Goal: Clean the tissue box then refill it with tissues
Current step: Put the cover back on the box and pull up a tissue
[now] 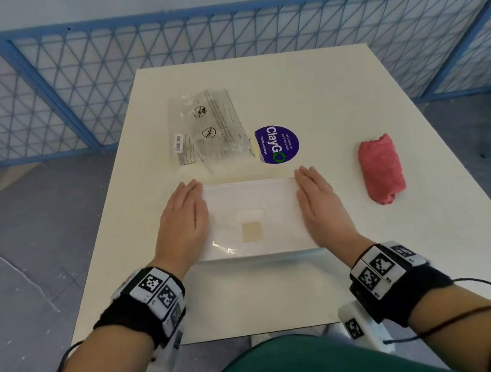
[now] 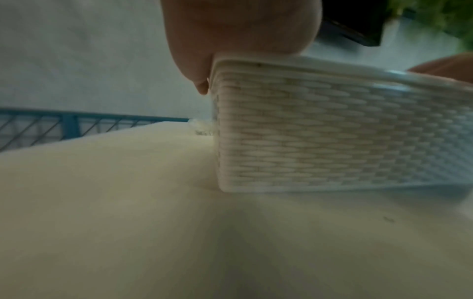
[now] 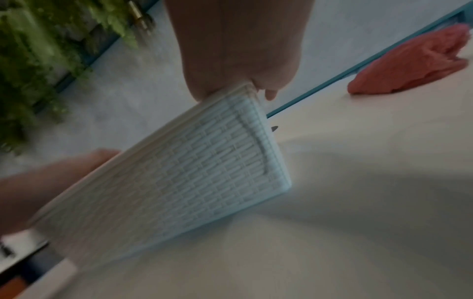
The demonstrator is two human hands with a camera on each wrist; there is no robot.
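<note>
The white woven tissue box (image 1: 252, 215) sits on the desk (image 1: 334, 95) near its 6 o'clock edge, lid on. The left hand (image 1: 181, 218) and right hand (image 1: 320, 206) lie flat on the lid's two ends, each grip straight-fingered and clasping nothing. An empty clear wrapper (image 1: 206, 127) lies at 11 o'clock from the box, a rolled pink cloth (image 1: 381, 169) at 3 o'clock, apart.

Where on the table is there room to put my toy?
Bare table lies beyond the cloth, and along the near edge before the box. It is crowded mid-table, where wrapper, sticker, box and both hands sit close.
</note>
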